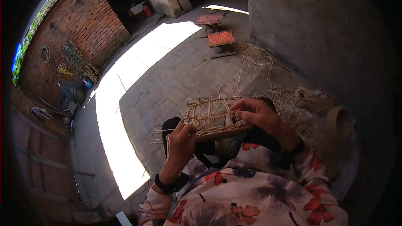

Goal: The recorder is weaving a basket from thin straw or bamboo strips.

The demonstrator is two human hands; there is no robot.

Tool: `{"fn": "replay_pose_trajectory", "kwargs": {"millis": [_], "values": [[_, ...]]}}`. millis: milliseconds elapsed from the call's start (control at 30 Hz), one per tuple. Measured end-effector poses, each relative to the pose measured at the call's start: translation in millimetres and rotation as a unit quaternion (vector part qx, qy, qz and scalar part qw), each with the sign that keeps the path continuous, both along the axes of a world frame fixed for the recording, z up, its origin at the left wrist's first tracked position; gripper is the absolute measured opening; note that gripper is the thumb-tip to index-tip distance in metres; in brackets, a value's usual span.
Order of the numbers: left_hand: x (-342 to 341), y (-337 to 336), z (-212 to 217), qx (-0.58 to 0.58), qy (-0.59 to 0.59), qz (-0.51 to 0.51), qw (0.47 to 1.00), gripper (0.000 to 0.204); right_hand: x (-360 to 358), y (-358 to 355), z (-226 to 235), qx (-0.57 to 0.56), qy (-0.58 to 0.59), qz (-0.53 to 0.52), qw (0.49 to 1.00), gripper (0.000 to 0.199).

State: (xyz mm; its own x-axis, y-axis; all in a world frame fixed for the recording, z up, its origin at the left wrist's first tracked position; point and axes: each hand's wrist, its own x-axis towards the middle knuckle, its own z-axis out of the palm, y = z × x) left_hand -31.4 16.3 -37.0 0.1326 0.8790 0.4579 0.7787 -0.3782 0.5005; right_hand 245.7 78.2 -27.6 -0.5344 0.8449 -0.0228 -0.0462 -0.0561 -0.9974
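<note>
Across my lap rests an openwork frame (222, 132) laced with tan straw cord, its near edge thickly wrapped and its middle a loose lattice. My left hand (182, 140) is closed at the frame's near left corner; its fingertips are partly hidden. Over the right part of the lattice, my right hand (256, 115) has thumb and forefinger pinched together on a strand of the cord. Loose cord ends (161, 130) stick out past the left side, and a loop rises behind the far edge.
Tangled straw cord (256, 60) lies by the grey wall (310, 21); more cord and a tan roll (337, 121) lie at my right. Two low stools (220, 37) with orange-red woven seats stand ahead. A brick wall (83, 21) with hung coils bounds the left.
</note>
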Motion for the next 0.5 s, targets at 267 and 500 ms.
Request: {"fn": "replay_pose_trajectory", "kwargs": {"millis": [267, 500], "values": [[26.0, 27.0, -25.9, -0.007, -0.043, -0.054, 0.998, 0.014, -31.4, 1.2, -34.6, 0.218, -0.117, -0.055, 0.967, 0.018], [28.0, 35.7, -13.2, -0.340, -0.301, -0.051, 0.889, 0.039, -59.2, 8.5, -53.5, 0.393, -0.209, -0.095, 0.891, 0.017]]}}
